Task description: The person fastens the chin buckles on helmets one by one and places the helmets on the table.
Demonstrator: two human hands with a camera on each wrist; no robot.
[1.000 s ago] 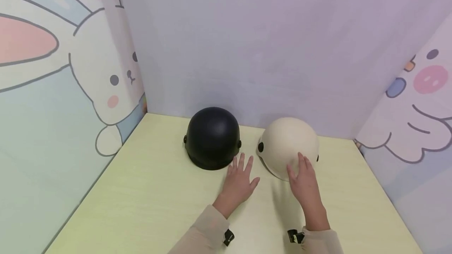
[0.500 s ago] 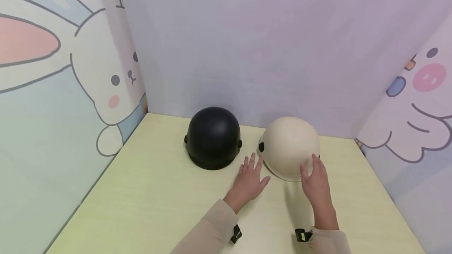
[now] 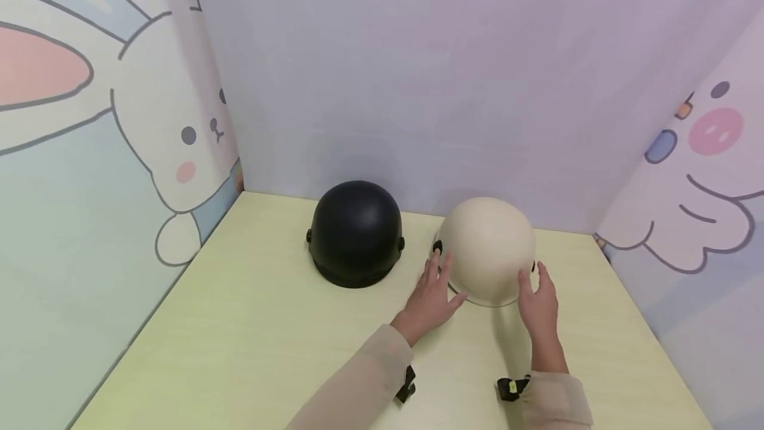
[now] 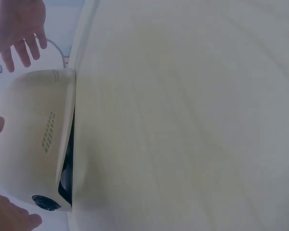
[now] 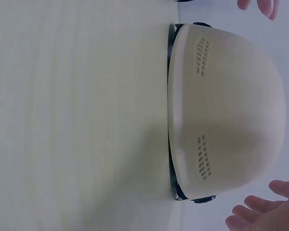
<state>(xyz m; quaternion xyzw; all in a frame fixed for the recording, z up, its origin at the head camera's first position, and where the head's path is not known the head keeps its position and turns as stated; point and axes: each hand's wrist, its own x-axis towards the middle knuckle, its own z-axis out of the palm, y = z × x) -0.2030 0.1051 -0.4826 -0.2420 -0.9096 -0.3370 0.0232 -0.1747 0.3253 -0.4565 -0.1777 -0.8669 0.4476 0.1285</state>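
Note:
A cream helmet [image 3: 486,244] with black side knobs and slotted vents sits dome up on the pale yellow table, at the right of the head view. My left hand [image 3: 428,304] is at its left side, fingers spread near the knob. At its right side my right hand [image 3: 539,304] is held with thumb and fingers apart. In the right wrist view the helmet [image 5: 231,113] stands between the two hands, with gaps showing on both sides. A black helmet [image 3: 356,234] rests dome up to the left of the cream one.
The pale yellow table [image 3: 251,324] runs up to a lilac cloth backdrop [image 3: 418,71]. Side panels with a cartoon rabbit [image 3: 155,118] on the left and another cartoon figure [image 3: 698,191] on the right flank it. A black strap device [image 3: 512,388] sits at the right wrist.
Both hands have shifted to the right, from in front of the helmets to either side of the cream helmet. The two helmets have stayed in place.

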